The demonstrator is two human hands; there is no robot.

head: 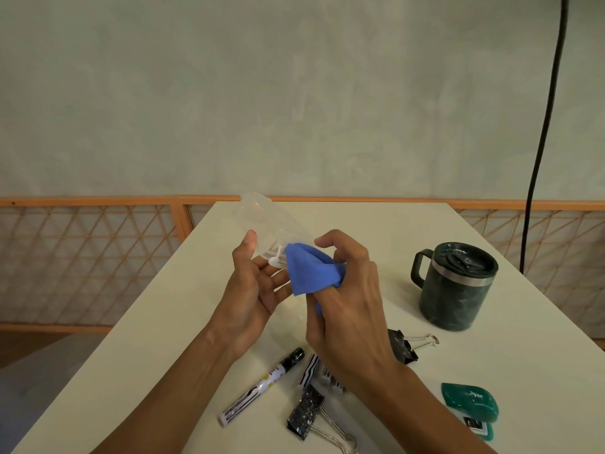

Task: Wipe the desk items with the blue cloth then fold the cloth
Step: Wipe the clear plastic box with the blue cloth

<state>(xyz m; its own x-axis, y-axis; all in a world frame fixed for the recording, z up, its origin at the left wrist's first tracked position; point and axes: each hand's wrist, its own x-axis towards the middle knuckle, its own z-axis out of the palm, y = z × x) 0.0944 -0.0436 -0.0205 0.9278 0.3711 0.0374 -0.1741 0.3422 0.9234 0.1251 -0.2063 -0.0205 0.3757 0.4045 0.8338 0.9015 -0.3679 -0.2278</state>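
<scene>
Your cloth [307,273] is bunched in your right hand [347,306], fingers curled round it, and pressed to the near end of a clear container [268,221]. Your left hand [252,290] grips that container above the table [376,224], thumb along its side, fingers beneath. A dark mug [455,290] stands to the right. Nearer you lie a marker [262,388], two clips [404,347] and, at the right, a green item [471,401].
</scene>
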